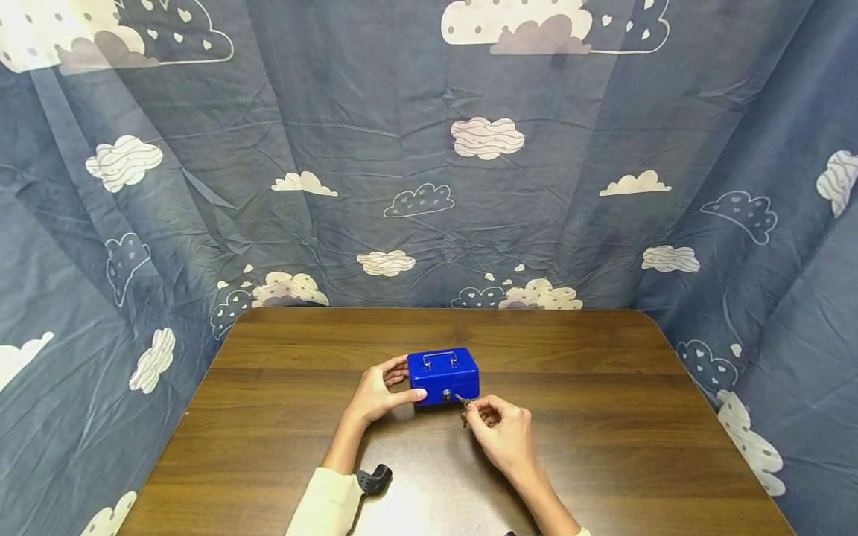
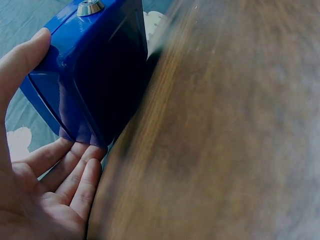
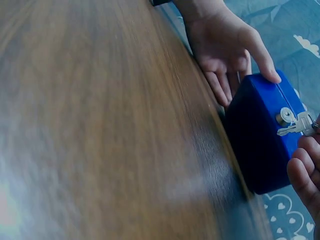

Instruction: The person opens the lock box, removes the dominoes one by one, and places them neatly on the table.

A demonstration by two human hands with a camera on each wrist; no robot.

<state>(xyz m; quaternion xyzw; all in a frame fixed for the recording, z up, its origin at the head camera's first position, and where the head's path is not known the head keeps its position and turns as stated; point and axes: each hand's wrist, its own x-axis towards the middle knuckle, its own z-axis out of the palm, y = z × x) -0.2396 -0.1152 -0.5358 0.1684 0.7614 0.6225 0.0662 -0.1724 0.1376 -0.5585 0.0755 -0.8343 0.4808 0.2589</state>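
Observation:
A blue cash box (image 1: 442, 378) with a wire handle on its lid sits near the table's middle. My left hand (image 1: 377, 393) grips its left end, thumb on the front face and fingers (image 2: 75, 165) against the side. The box's dark underside shows in the left wrist view. On its front is a round silver lock (image 3: 285, 116). My right hand (image 1: 504, 432) pinches a small silver key (image 3: 296, 126), held just right of the lock in the head view. Something small hangs below those fingers, perhaps another key. Much of the right hand is cut off in the right wrist view.
The brown wooden table (image 1: 281, 417) reaches back to a dark blue curtain (image 1: 375, 134) printed with clouds, which also hangs along both sides. A black wrist strap (image 1: 374, 480) is on the left wrist, by a pale yellow sleeve (image 1: 327, 502).

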